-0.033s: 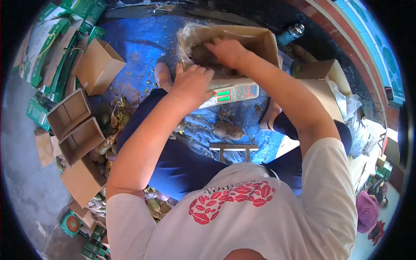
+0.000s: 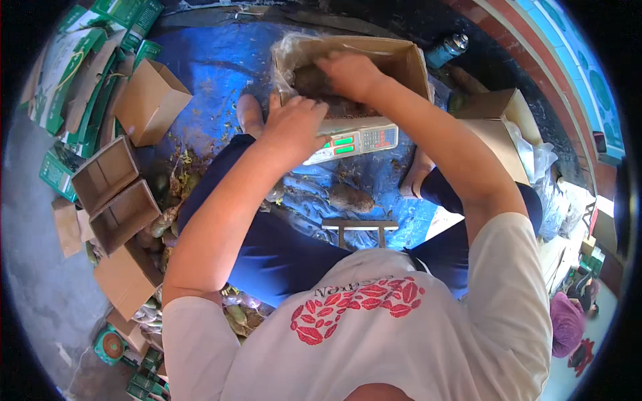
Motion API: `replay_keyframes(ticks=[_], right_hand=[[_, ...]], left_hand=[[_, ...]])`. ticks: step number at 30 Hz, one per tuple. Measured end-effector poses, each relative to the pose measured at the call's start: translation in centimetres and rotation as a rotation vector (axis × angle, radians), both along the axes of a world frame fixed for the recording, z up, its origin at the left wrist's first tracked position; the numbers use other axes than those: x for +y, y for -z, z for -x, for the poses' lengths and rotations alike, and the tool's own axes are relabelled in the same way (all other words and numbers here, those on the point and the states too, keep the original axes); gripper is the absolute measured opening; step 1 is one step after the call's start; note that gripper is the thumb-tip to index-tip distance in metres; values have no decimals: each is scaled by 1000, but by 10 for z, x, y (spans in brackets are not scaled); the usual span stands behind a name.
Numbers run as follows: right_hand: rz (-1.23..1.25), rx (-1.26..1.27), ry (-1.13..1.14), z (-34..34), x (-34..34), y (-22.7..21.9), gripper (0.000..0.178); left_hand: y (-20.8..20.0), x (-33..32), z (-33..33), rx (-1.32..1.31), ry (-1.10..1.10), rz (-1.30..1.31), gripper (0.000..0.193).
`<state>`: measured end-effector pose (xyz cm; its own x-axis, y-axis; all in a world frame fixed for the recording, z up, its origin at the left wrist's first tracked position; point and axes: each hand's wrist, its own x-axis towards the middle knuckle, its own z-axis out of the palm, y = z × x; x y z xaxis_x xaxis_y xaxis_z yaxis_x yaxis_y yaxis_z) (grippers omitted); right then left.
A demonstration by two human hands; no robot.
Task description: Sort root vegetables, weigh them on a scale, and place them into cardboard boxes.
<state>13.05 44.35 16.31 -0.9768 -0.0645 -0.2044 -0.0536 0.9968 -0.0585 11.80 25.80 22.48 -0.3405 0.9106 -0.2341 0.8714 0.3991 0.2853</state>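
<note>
Seeing fingers of one left hand [image 2: 294, 128] bent over the near left rim of one box [image 2: 418, 77], can't tell how firmly. Also spotting one right hand [image 2: 353, 75] inside, with fingers loosely curled right by one root [image 2: 309, 80]; can't tell if gripping. Found that box just behind one scale panel [image 2: 368, 141] with two green displays [image 2: 344, 141]. Counting one more root [image 2: 351, 198] on one tarp [image 2: 214, 73], plus one bottle [image 2: 447, 52] and two feet [image 2: 249, 117].

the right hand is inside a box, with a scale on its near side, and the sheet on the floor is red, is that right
Not quite: the sheet is blue, as the head view shows. The right hand is inside the box, with the scale on its near side.
</note>
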Motion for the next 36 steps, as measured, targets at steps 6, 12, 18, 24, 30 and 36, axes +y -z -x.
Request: replay_keyframes(ticks=[6,12,18,24,30,36], right_hand=[[379,493,79,-78,0,-87,19],[709,440,379,-175,12,-101,15],[1126,171,799,-223,16,-91,20],[1064,304,861,-240,13,-66,26],[1042,255,885,-236,5,-53,38],[1034,213,818,-227,-5,-44,43]], left_hand=[[-8,4,8,27,-15,-58,43],[-22,7,21,-71,-168,-412,27],[-35,-13,46,-140,-426,-742,18],[-90,-65,55,-384,-905,-1073,28],[-91,-162,52,-324,-1121,-1116,30],[-30,-244,19,-291,-1315,-1028,26]])
